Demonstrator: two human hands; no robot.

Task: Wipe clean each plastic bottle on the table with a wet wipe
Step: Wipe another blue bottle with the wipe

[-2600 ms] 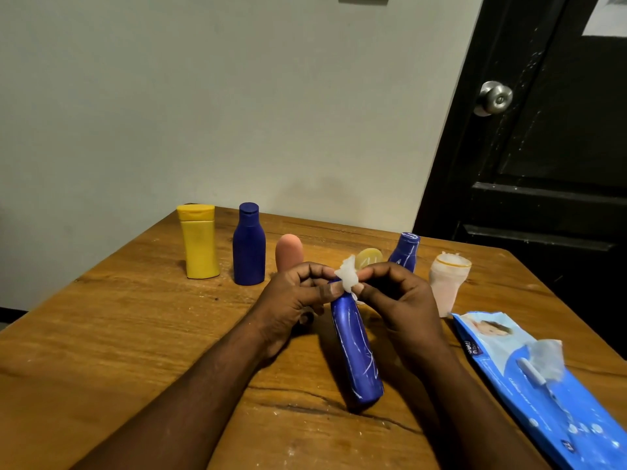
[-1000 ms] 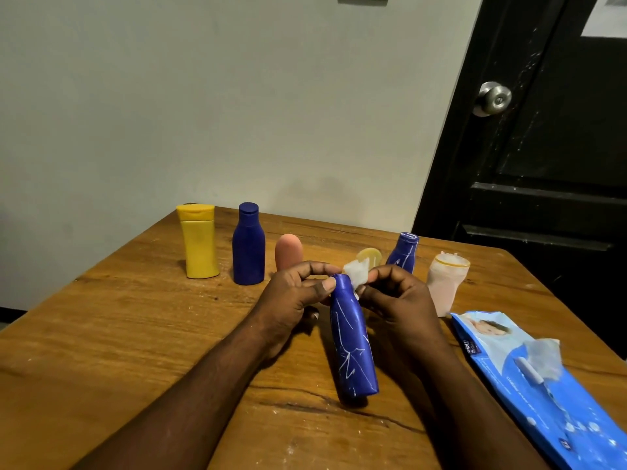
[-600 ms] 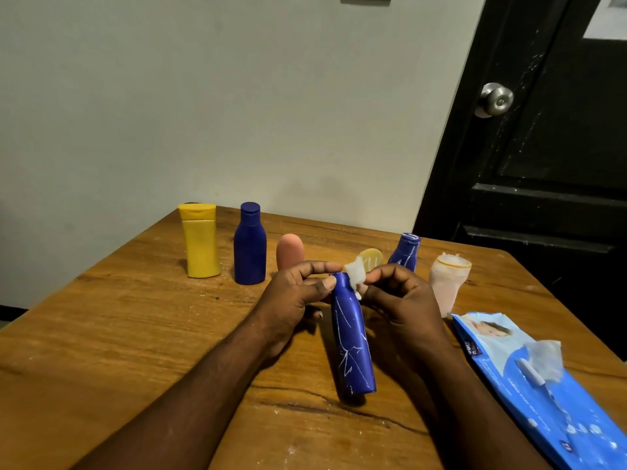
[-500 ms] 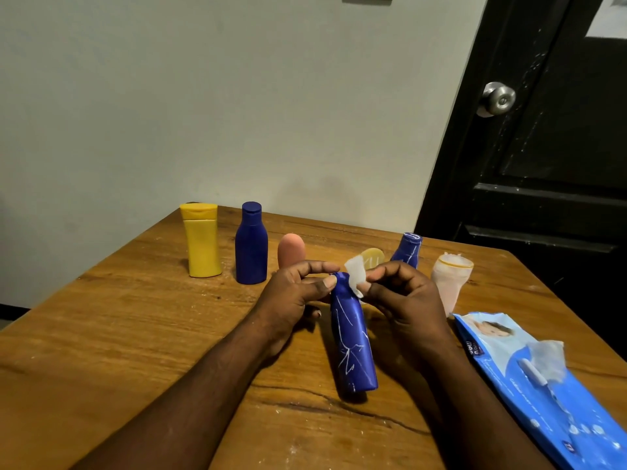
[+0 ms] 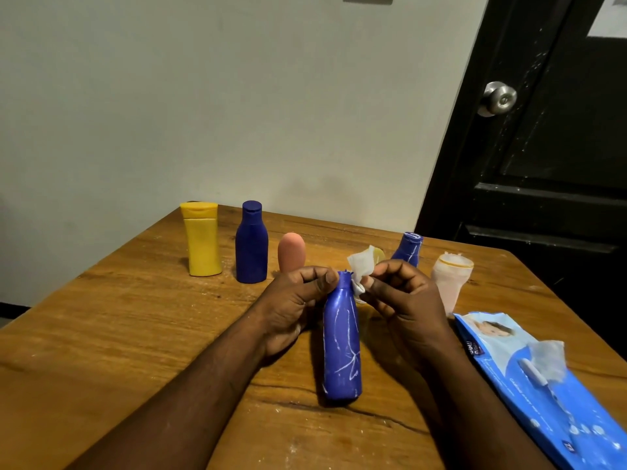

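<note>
A blue bottle with white scratch marks (image 5: pixel 341 347) leans on the table, base toward me. My left hand (image 5: pixel 295 301) pinches its neck from the left. My right hand (image 5: pixel 402 293) pinches a small white wet wipe (image 5: pixel 360 266) against the right side of the neck. Standing behind are a yellow bottle (image 5: pixel 202 239), a dark blue bottle (image 5: pixel 251 242), a peach bottle (image 5: pixel 291 251), another marked blue bottle (image 5: pixel 409 249) and a pale pink bottle (image 5: pixel 450 283). A yellowish item behind the wipe is mostly hidden.
A blue wet wipe pack (image 5: pixel 546 385) lies at the right, a wipe sticking out of its opening. The wooden table (image 5: pixel 101 334) meets a pale wall at the back. A black door with a metal knob (image 5: pixel 498 98) stands at the right.
The bottle has been tilted more upright and turned in my left hand. The wipe has shifted from over the cap to the right side of the neck.
</note>
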